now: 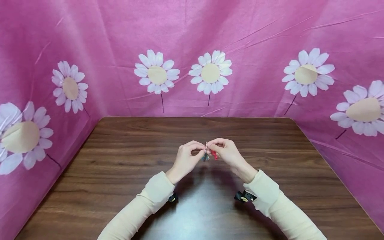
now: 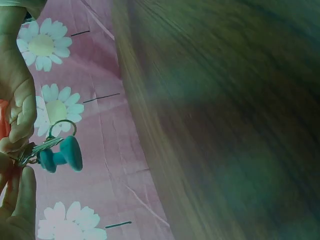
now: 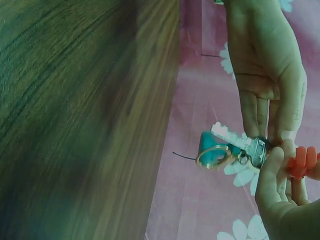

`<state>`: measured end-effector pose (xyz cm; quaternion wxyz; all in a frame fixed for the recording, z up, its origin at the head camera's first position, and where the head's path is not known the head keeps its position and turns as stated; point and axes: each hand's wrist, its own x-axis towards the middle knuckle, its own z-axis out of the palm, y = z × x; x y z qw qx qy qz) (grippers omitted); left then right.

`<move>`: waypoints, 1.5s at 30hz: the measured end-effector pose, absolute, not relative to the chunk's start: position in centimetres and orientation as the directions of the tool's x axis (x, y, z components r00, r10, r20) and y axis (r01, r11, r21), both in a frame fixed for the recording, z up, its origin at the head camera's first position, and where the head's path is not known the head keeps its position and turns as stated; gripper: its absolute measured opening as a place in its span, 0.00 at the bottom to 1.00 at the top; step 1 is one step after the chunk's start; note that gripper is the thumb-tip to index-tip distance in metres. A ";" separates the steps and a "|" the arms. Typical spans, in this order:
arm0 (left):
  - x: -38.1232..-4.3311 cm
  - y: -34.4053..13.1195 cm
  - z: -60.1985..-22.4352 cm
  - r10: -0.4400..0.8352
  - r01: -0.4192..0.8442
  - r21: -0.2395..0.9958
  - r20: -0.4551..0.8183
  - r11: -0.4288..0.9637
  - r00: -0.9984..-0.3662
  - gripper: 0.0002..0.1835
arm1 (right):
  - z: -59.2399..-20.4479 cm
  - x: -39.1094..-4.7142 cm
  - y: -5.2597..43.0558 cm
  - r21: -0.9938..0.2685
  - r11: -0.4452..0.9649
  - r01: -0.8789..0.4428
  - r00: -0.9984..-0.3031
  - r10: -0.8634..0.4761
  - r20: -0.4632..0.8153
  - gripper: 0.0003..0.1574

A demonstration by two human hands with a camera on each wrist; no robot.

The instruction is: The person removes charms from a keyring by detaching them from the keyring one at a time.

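Note:
In the head view my left hand point(image 1: 187, 158) and right hand point(image 1: 228, 154) meet over the middle of the table. Their fingertips pinch a bunch of keys point(image 1: 207, 157) between them; fingers hide the exact part each one grips. A silver key point(image 3: 227, 135), a gold-coloured ring point(image 2: 62, 120) and a teal dumbbell-shaped charm point(image 2: 74, 154) stick out from the fingertips. An orange-red lumpy charm point(image 3: 304, 161) hangs at the right hand, partly covered by its fingers. The left wrist view catches both hands only at its left edge.
A brown wood-grain table point(image 1: 120, 160) lies beneath the hands. Pink cloth point(image 1: 255, 30) printed with large white daisies stands around its back and sides. Black wrist cameras point(image 1: 243, 196) show below both cream sleeves.

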<state>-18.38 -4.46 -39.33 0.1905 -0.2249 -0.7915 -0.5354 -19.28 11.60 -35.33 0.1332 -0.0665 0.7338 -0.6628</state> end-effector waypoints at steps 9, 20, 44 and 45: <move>-18.6 -4.7 -38.8 0.153 0.622 0.689 0.615 0.373 -0.774 0.04 | -35.3 -19.2 11.4 -0.993 0.084 0.086 -0.960 -0.261 -0.105 0.16; -18.4 -4.3 -38.9 0.099 0.579 0.750 0.581 0.319 -0.808 0.04 | -35.7 -18.7 11.1 -0.993 0.013 0.121 -0.961 -0.250 -0.120 0.11; -18.3 -4.4 -39.5 0.119 0.627 0.646 0.649 0.434 -0.751 0.05 | -36.2 -18.9 11.6 -0.991 0.132 0.023 -0.965 -0.257 -0.056 0.15; -18.2 -4.4 -39.5 0.109 0.619 0.659 0.642 0.427 -0.759 0.05 | -36.2 -18.9 11.6 -0.990 0.142 0.006 -0.966 -0.254 -0.043 0.15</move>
